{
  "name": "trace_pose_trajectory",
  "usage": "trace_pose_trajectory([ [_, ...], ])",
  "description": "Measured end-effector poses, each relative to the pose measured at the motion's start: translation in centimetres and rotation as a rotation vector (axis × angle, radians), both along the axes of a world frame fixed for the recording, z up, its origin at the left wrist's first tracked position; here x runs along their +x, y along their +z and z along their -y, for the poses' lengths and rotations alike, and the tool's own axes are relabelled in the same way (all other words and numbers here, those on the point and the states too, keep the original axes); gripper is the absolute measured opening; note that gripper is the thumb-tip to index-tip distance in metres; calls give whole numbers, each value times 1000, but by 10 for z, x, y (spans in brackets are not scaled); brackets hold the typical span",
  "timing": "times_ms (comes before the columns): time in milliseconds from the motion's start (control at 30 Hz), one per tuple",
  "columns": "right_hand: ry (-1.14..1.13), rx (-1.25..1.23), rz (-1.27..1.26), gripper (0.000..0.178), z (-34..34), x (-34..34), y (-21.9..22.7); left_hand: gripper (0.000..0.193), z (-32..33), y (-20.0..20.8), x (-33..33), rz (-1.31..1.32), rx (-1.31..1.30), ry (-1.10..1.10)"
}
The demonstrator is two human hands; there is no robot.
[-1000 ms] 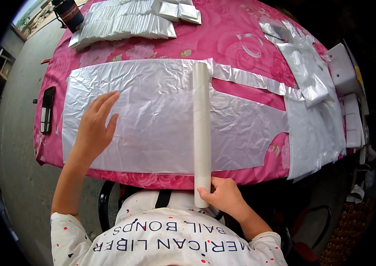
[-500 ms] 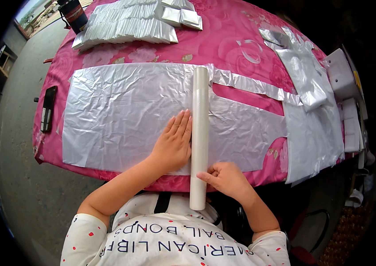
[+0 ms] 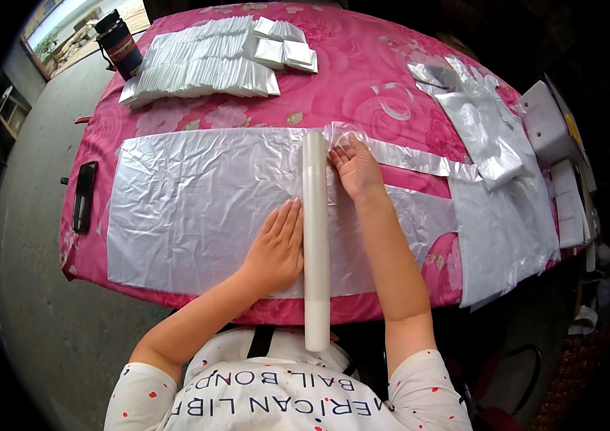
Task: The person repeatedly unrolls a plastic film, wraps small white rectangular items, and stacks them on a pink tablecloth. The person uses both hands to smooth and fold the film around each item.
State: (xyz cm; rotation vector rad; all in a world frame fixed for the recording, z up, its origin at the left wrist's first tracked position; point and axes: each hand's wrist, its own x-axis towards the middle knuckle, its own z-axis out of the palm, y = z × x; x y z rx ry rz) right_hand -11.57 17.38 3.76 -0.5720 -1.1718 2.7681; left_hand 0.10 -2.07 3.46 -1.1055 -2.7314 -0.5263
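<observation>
A pale plastic roll (image 3: 316, 251) lies across a silvery vest-style plastic bag (image 3: 182, 215), its near end jutting past the table's front edge toward the person's lap and its far end near the bag's upper edge. The left hand (image 3: 274, 251) lies flat on the bag, fingers together, just beside the roll. The right hand (image 3: 356, 171) is beside the roll's far end by the bag's upper handle strip, fingers close together and slightly curled; whether they pinch film cannot be told. A band of pink cloth separates the bag from the rows of folded silvery packs (image 3: 204, 68) behind; a narrower strip runs along the front edge. At left, a black oblong object (image 3: 85, 197) sits near the edge. Stacked plastic bags (image 3: 506, 241) touch the handles at right. The flowered pink tablecloth (image 3: 351, 82) covers the table; a grey floor (image 3: 39, 266) leads to a bright doorway (image 3: 78, 29).
</observation>
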Motion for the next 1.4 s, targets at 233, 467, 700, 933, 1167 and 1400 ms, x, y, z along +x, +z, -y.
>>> trace_pose_trajectory([
  [233,-301,-219,-276,25,-134,-13,15,56,0,0,2,38,0,3],
  [467,-162,301,-452,36,-59,4,149,56,1,-4,3,66,15,5],
  [700,499,999,-609,41,174,17,117,59,1,-1,1,161,184,-27],
  [933,624,1673,-592,57,272,22,2,57,-9,-30,-3,-282,54,34],
  [1167,841,1527,-792,65,230,63,47,55,-3,-27,2,-206,153,38],
  [1400,471,1750,-930,46,25,116,46,60,-2,-3,3,139,276,-18],
])
